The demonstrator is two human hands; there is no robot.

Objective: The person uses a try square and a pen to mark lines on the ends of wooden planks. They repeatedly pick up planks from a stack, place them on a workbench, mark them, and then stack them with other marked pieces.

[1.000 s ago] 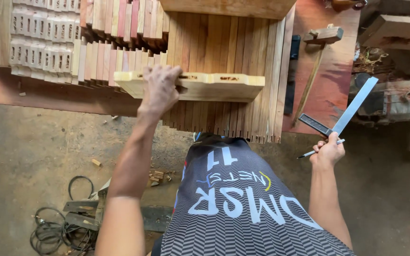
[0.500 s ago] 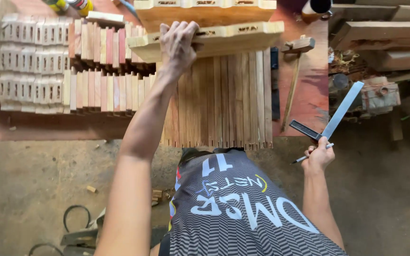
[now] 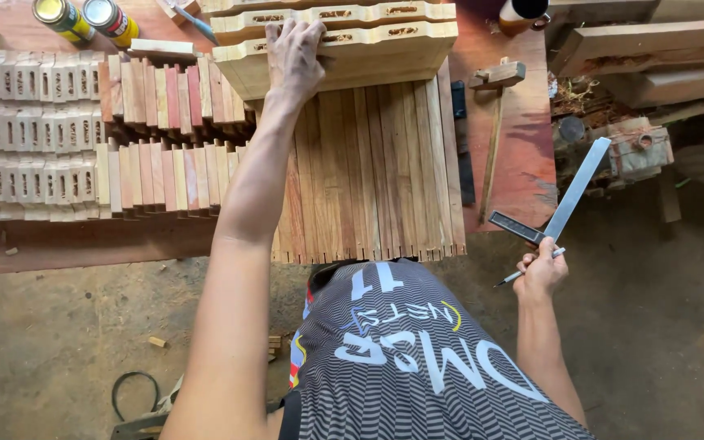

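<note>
My left hand (image 3: 293,57) reaches far across the workbench and grips a pale notched wooden piece (image 3: 368,61), which lies next to similar pieces at the back. Beneath it lies a row of long wooden slats (image 3: 368,175) laid side by side. My right hand (image 3: 541,273) hangs off the bench's right side, holding a metal try square (image 3: 560,208) and a pencil (image 3: 523,269) together.
Stacks of short reddish and pale wood blocks (image 3: 165,122) and mortised pale pieces (image 3: 34,130) fill the bench's left. Two yellow cans (image 3: 83,18) stand at the back left. A wooden mallet (image 3: 495,106) lies on the red benchtop (image 3: 523,155). Cables (image 3: 136,395) lie on the dirt floor.
My left hand has carried the pale notched piece farther away across the slats toward the back pile. The right hand has kept the square and pencil nearly still.
</note>
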